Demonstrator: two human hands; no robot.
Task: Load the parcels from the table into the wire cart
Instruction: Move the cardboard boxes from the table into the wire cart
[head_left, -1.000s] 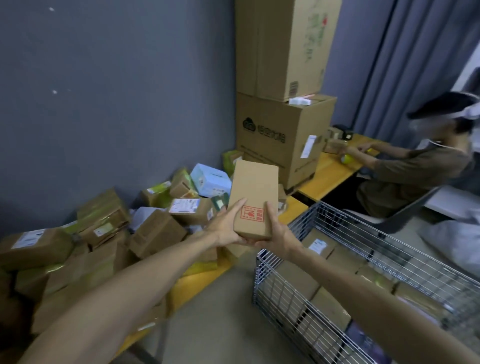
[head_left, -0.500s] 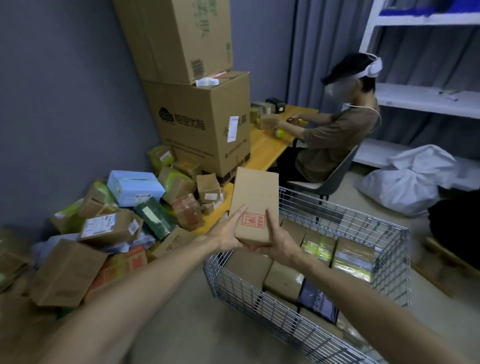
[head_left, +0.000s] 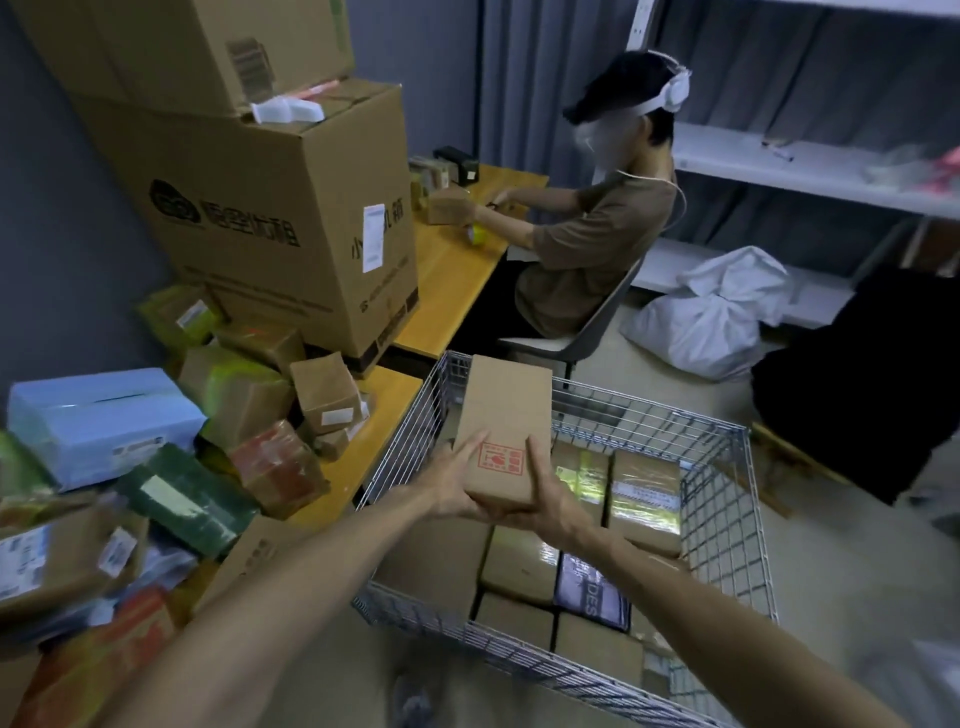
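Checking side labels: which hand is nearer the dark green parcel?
Left. The left hand holds the brown box on the side facing the dark green parcel; the right hand holds its far side.

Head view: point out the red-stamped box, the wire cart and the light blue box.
red-stamped box (head_left: 506, 415), head view, bare face above the stamp.
wire cart (head_left: 724, 519), head view, right mesh wall.
light blue box (head_left: 104, 423), head view, middle of the box.
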